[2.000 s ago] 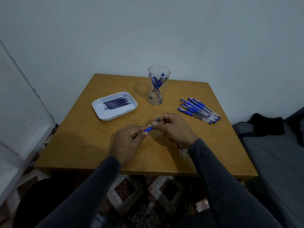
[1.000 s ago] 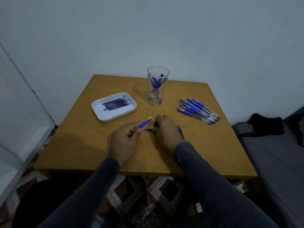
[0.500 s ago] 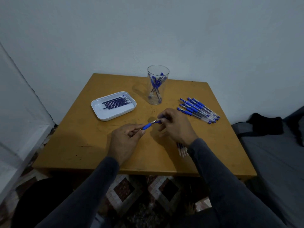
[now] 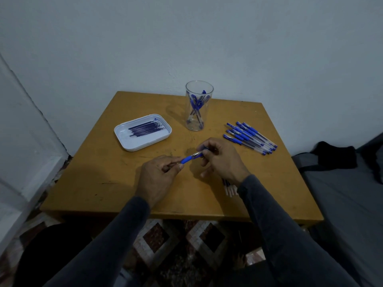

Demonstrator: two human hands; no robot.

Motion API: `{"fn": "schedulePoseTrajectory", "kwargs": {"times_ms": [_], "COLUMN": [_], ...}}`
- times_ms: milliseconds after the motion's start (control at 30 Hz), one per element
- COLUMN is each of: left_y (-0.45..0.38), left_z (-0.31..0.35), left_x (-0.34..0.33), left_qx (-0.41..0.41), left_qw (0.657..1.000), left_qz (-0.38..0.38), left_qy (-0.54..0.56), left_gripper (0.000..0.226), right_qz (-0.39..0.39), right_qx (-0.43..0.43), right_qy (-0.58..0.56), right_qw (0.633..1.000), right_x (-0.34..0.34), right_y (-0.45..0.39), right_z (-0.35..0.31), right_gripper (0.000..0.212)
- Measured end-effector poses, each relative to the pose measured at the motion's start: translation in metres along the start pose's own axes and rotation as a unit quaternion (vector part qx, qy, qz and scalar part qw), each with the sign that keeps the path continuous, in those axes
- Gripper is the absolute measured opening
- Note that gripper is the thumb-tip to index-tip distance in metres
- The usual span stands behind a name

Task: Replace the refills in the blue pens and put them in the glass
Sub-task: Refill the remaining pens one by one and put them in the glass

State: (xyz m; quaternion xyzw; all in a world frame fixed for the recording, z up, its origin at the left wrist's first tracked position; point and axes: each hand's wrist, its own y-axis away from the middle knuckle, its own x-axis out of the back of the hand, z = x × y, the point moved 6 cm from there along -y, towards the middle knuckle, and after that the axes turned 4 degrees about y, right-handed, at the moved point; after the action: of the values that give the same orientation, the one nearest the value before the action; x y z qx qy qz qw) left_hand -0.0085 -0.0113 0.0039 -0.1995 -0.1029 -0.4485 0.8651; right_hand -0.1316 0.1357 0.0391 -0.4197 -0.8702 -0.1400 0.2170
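Refill step: left hand (image 4: 158,176) pinches pen (image 4: 189,159) by grip, right hand (image 4: 219,158) fingers pinch its tip; next likely tighten tip, then drop into glass (image 4: 199,106)

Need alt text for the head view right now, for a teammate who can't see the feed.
Both hands hold one blue pen over a wooden table: the left hand grips the barrel, the right hand pinches the tip end. Behind stand a glass with pens, a white tray of refills and a row of pens.
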Motion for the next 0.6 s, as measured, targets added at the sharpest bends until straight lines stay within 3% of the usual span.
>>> {"fn": "schedulePoseTrajectory", "kwargs": {"times_ms": [133, 400, 600], "left_y": [0.0, 0.0, -0.001], "left_z": [-0.001, -0.002, -0.004], "left_x": [0.0, 0.001, 0.005], "left_qx": [0.002, 0.001, -0.004], "left_qw": [1.0, 1.0, 1.0], "left_qz": [-0.009, -0.005, 0.001], "left_qy": [-0.009, 0.017, 0.028], "left_gripper": [0.024, 0.023, 0.025], "right_qz": [-0.014, 0.026, -0.02], "right_qx": [0.012, -0.032, -0.018], "right_qy": [-0.009, -0.196, -0.228], "right_qw": [1.0, 0.98, 0.973], "right_x": [-0.007, -0.014, -0.037], "right_y": [0.0, 0.005, 0.009], "right_z": [-0.002, 0.004, 0.004], "right_gripper": [0.017, 0.018, 0.046]}}
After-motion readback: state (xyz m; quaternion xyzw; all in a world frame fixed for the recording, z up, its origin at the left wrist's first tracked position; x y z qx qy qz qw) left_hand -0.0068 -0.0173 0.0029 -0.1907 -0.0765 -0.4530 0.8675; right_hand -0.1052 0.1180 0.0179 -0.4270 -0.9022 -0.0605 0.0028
